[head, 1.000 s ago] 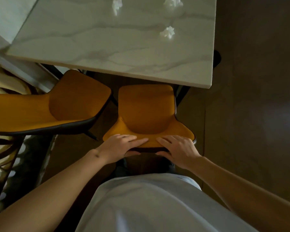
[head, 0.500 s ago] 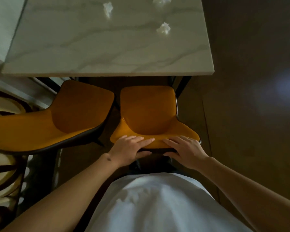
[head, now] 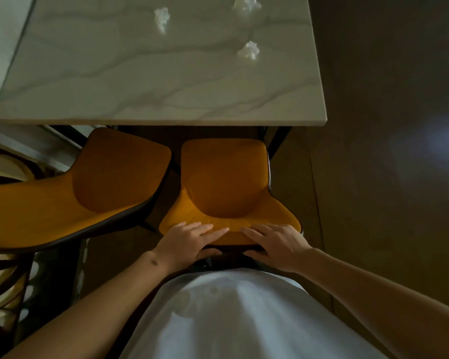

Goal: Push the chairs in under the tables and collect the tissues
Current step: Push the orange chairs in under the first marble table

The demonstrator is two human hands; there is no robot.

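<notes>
An orange chair (head: pixel 224 182) stands in front of me, its seat just short of the near edge of the marble table (head: pixel 140 81). My left hand (head: pixel 189 242) and my right hand (head: pixel 275 244) grip the top of its backrest, fingers over the front, thumbs behind. A second orange chair (head: pixel 83 193) stands to its left, angled, also outside the table edge. Three crumpled white tissues lie on the table: one at the far left (head: pixel 162 18), one at the top edge (head: pixel 245 2), one nearer on the right (head: pixel 249 50).
Dark brown floor (head: pixel 386 177) lies to the right of the table and chair. A patterned rug or floor (head: pixel 3 281) shows at the left. Black table legs (head: pixel 278 141) stand under the table's near right corner.
The chair with both hands on its backrest has slid a little toward the table, and the table edge now runs square across the view. The grip is unchanged.
</notes>
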